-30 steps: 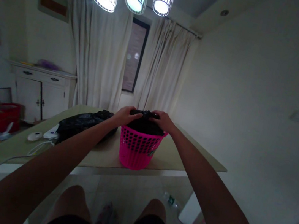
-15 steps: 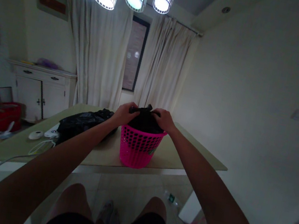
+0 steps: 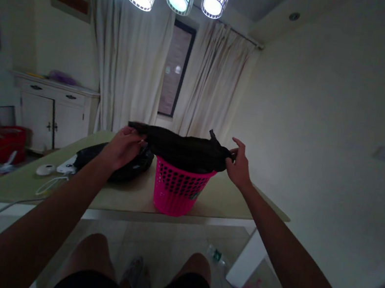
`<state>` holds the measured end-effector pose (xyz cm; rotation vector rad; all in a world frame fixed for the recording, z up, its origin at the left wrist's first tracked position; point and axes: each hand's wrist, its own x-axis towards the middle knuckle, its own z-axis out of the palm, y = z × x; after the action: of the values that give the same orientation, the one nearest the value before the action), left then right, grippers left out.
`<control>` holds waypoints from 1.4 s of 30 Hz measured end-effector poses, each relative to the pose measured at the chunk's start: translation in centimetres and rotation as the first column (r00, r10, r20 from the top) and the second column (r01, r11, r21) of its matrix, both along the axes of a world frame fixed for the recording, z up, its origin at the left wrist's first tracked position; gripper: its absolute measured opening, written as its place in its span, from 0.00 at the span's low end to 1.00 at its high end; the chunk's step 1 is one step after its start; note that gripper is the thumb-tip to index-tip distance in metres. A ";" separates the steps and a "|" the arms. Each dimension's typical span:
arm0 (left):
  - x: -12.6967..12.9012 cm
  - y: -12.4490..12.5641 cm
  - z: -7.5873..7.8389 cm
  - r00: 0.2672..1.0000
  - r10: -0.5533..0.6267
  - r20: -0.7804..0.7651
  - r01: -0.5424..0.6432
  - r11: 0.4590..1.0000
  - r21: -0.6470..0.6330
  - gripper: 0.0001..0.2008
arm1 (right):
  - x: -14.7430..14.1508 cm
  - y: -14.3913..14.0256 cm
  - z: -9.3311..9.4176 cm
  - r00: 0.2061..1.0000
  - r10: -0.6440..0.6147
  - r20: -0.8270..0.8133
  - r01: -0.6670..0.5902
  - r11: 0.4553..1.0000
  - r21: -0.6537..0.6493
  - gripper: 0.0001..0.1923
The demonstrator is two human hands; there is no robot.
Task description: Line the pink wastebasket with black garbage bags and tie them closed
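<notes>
A pink plastic basket [image 3: 179,191] with round holes stands near the table's front edge. Across its top is a black plastic bag [image 3: 187,150], stretched wide; part of it shows dark through the holes. My left hand [image 3: 127,147] pinches the bag's left end, out past the basket's rim. At the right end my right hand [image 3: 239,164] grips the bag between thumb and fingers, its index finger raised. A thin black strip of the bag sticks up near the right hand. The basket's inside is hidden.
Another black plastic bag [image 3: 132,168] lies on the table [image 3: 122,201] behind my left arm. Left of it are a white round object [image 3: 45,169], a white device [image 3: 67,165] and a cable. A plastic bottle [image 3: 217,255] lies on the floor by the table leg [image 3: 248,263].
My hands have moved apart, left and right, pulling the bag out wide across the basket's top. The basket has stayed in place.
</notes>
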<state>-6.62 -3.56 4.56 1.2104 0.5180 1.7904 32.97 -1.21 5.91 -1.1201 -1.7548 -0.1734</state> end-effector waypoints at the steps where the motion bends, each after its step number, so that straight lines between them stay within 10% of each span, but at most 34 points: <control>1: -0.9 -0.8 -0.7 1.000 0.014 -0.017 -0.013 1.000 0.015 0.16 | 0.8 -0.8 -0.7 0.998 0.011 0.056 -0.013 0.999 0.035 0.43; 8: -5.0 -3.6 -5.4 0.802 0.141 -0.580 -0.199 0.979 -0.037 0.11 | 6.6 -3.8 -6.3 0.862 -0.074 0.501 0.034 0.995 0.088 0.18; 13: -3.1 -3.6 -5.8 0.752 0.108 -0.650 -0.235 0.966 -0.111 0.26 | 5.4 -3.9 -6.3 0.996 -0.057 -0.062 0.066 0.985 0.158 0.22; 17: -1.4 -3.5 -6.2 0.680 0.305 -0.666 -0.348 0.935 0.073 0.25 | 2.8 -4.3 -2.6 0.805 0.009 -0.593 0.022 0.999 0.044 0.36; 20: -1.3 -3.6 -6.8 0.629 0.415 -0.657 -0.378 0.902 0.208 0.17 | 1.6 -5.8 0.7 0.720 0.082 -0.689 0.006 0.992 0.123 0.33; 25: -1.3 -3.7 -7.2 0.631 0.334 -0.700 -0.304 0.937 0.174 0.21 | -0.5 -9.6 2.3 0.998 0.048 0.031 -0.052 0.988 0.142 0.18; 30: -1.1 -2.0 -9.0 0.578 0.346 -0.739 -0.358 0.921 0.151 0.32 | -1.8 -8.0 -1.5 0.796 -0.111 0.595 0.197 0.977 -0.081 0.17; 37: -1.9 -0.8 -11.6 0.420 0.398 -0.816 -0.277 0.912 0.302 0.55 | 1.0 -2.6 -4.6 0.934 -0.086 0.347 0.159 0.969 -0.188 0.33; 42: -2.7 -1.2 -10.2 0.439 0.330 -0.836 -0.171 0.944 0.283 0.62 | 2.6 -1.5 -3.1 0.985 -0.035 -0.172 -0.018 0.955 -0.296 0.20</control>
<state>-9.32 -4.77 -5.65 2.2845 1.2189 1.2932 35.54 -2.70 2.77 -1.3152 -1.6527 0.1864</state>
